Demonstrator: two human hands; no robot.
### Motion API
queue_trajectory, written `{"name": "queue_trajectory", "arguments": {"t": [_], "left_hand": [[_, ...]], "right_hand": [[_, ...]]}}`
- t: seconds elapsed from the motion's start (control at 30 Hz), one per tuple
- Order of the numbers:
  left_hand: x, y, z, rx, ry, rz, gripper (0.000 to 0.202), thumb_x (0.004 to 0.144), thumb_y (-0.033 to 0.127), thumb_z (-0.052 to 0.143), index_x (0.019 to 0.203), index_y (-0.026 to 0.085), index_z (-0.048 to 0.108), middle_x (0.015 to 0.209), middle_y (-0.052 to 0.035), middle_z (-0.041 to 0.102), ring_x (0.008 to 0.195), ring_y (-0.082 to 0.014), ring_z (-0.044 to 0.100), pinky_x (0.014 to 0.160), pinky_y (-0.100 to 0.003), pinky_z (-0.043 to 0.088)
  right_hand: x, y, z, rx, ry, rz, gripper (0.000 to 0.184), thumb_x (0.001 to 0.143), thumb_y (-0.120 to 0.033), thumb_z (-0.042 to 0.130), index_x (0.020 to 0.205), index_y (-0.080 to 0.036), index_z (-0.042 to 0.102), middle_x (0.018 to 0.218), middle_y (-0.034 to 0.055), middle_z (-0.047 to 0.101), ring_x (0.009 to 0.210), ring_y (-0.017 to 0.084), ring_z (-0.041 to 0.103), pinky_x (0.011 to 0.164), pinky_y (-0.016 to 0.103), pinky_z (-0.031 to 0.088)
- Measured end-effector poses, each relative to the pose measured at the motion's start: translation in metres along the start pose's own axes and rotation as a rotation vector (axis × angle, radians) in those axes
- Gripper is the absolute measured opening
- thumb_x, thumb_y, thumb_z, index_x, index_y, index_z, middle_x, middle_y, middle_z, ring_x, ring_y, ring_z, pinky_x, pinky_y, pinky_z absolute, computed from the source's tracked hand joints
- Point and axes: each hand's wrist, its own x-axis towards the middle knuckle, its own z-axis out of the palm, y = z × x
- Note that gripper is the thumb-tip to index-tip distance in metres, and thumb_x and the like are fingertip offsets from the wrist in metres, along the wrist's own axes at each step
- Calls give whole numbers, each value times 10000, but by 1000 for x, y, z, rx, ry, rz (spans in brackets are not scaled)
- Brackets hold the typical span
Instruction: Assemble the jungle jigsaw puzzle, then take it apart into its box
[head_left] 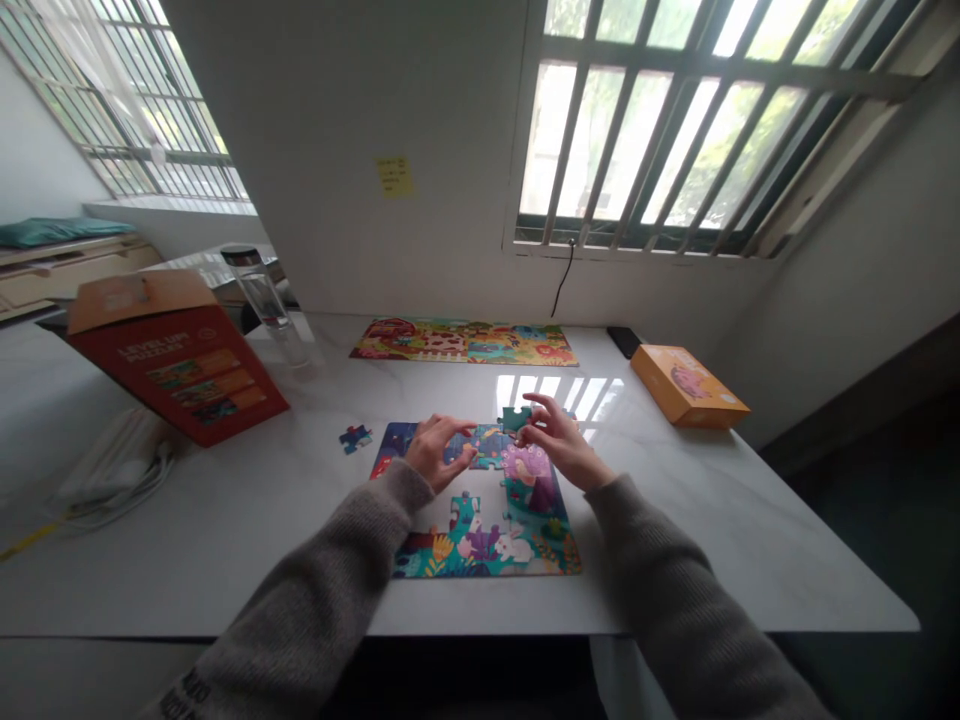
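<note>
A partly assembled jigsaw puzzle [480, 555] lies on the white marble table [690, 520], with gaps showing table around a teal-edged piece. My left hand [440, 452] rests on its blue upper part, fingertips among the pieces; whether they grip one is hidden. My right hand [559, 440] hangs just above the puzzle's upper right, pinching a teal jigsaw piece [514, 418] between finger and thumb. A loose blue jigsaw piece [355, 438] lies left of the puzzle, apart from both hands. A finished colourful farm-scene puzzle [463, 343] lies further back.
A red puzzle box [178, 365] leans at the table's left, near a glass bottle [264, 300] and a white cable bundle [112, 475]. An orange box [688, 386] and a black device [624, 340] sit back right. The wall and barred windows stand behind.
</note>
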Motion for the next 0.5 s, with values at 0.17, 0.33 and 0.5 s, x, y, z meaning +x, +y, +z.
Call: {"name": "queue_trajectory", "arguments": {"t": [0.17, 0.33, 0.5], "left_hand": [[-2, 0, 3, 69, -62, 80, 464, 829, 376, 718, 1238, 213, 572, 1068, -65, 689, 999, -258, 594, 887, -397, 426], [-1, -2, 2, 55, 20, 52, 307, 920, 299, 610, 1211, 204, 596, 998, -53, 693, 952, -229, 604, 872, -378, 420], [-1, 3, -1, 41, 1, 48, 170, 932, 254, 542, 1059, 209, 645, 929, -43, 689, 887, -219, 608, 833, -378, 414]], "right_hand": [[-8, -2, 36, 50, -153, 28, 362, 850, -406, 698, 1133, -205, 599, 834, 2, 643, 776, 156, 670, 767, 334, 549], [-10, 6, 41, 13, -37, 98, 362, 770, -498, 768, 860, -190, 601, 748, -10, 652, 661, 128, 621, 618, 261, 501], [-9, 11, 41, 68, 18, 169, 404, 717, -527, 802, 770, -178, 605, 638, -17, 637, 582, 121, 592, 568, 250, 468]]}}
